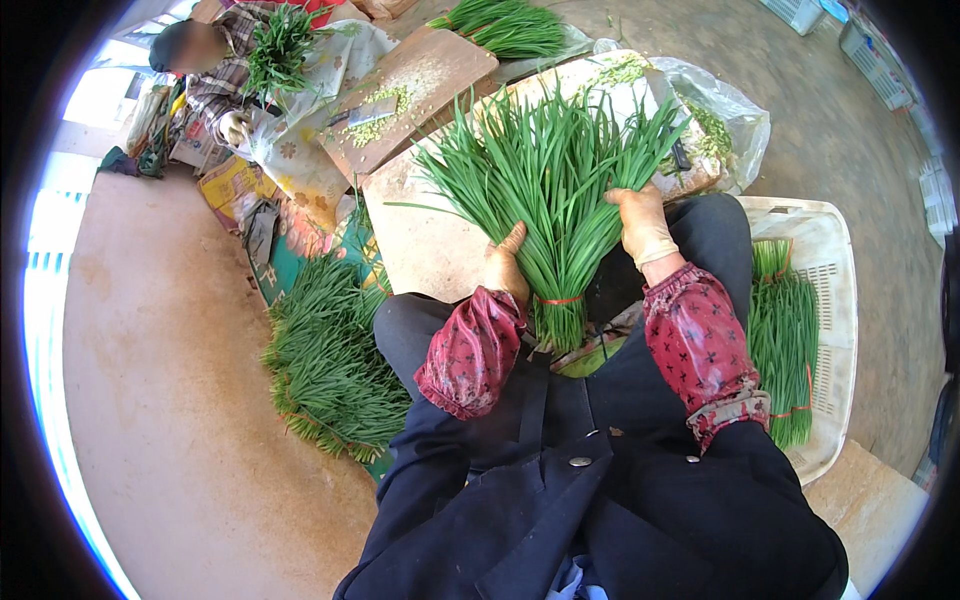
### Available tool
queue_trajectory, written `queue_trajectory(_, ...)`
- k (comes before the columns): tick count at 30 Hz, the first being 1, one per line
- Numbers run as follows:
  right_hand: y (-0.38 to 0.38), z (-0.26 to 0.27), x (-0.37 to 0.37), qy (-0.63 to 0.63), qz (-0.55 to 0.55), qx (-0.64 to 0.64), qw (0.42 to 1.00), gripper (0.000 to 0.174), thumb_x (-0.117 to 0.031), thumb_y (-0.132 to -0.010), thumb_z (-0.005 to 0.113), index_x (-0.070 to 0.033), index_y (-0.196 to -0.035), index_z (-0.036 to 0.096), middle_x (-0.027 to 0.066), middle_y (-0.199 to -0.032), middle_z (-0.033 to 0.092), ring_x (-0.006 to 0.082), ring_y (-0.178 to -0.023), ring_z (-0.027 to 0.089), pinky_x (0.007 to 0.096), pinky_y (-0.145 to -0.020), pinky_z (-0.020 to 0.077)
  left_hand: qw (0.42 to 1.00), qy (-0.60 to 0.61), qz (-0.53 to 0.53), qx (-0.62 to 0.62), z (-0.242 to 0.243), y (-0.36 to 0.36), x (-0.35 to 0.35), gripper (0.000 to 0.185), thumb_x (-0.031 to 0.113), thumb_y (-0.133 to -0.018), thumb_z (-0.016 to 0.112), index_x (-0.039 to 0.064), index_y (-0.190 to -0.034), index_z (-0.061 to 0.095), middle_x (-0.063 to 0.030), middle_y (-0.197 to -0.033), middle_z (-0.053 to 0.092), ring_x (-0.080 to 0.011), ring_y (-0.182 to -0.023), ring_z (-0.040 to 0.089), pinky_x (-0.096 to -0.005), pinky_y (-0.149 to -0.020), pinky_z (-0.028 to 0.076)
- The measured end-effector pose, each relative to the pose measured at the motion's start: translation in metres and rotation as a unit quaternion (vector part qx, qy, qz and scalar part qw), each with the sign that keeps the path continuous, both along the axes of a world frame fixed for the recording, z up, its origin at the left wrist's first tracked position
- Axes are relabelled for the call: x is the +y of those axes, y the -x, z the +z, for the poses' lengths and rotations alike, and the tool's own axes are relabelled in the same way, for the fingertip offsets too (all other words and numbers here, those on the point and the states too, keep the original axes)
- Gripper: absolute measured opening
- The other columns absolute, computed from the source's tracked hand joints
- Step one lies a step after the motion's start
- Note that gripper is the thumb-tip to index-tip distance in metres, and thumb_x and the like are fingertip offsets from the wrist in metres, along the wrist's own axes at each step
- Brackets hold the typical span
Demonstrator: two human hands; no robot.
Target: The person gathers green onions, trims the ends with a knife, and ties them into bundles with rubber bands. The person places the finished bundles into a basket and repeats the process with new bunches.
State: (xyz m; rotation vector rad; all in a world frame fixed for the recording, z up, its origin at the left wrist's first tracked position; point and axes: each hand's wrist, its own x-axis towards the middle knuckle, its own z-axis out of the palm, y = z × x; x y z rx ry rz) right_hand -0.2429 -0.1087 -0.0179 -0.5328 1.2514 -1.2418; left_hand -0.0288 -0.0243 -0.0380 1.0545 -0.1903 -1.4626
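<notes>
A large bunch of green chives (551, 172) stands between my knees, its leaf tips fanned out away from me. A red band (560, 300) ties it near the cut stem ends. My left hand (507, 264), in a thin pale glove, holds the bunch's left side with the thumb laid against the leaves. On the right, my gloved right hand (639, 222) grips a sheaf of the outer leaves and spreads it to the side. Under the leaf tips lies a pale chopping board (427, 247). A dark knife handle (679, 156) rests near its right end.
A heap of tied chives (330, 360) lies to my left. At right, a white plastic basket (838, 300) holds more bundles (784, 345). Ahead, a cleaver (373, 111) lies on a brown board (442, 64) among trimmings. A co-worker (214, 82) sits at upper left with greens.
</notes>
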Motion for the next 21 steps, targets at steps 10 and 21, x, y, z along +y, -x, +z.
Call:
queue_trajectory(10, -0.004, 0.012, 0.003, 0.156, 0.064, 0.119, 0.979, 0.063, 0.002, -0.088, 0.083, 0.001, -0.144, 0.055, 0.0116, -0.121, 0.075, 0.0261, -0.107, 0.074, 0.0383, -0.098, 0.0585, 0.999, -0.013, -0.013, -0.03, -0.006, 0.0, 0.0, 0.047, 0.011, -0.102, 0.074, 0.004, -0.146, 0.062, -0.0167, -0.134, 0.074, -0.0375, -0.114, 0.074, -0.0552, -0.102, 0.061)
queue_trajectory(21, -0.005, 0.054, 0.014, 0.42, 0.097, 0.534, 0.728, 0.053, -0.008, -0.078, 0.084, -0.015, -0.129, 0.072, 0.011, -0.162, 0.052, 0.0453, -0.152, 0.043, 0.0536, -0.127, 0.0371, 0.998, -0.007, -0.023, -0.06, -0.002, 0.009, 0.006, 0.048, 0.01, -0.098, 0.078, 0.002, -0.144, 0.063, -0.0167, -0.128, 0.076, -0.036, -0.107, 0.077, -0.0517, -0.096, 0.064)
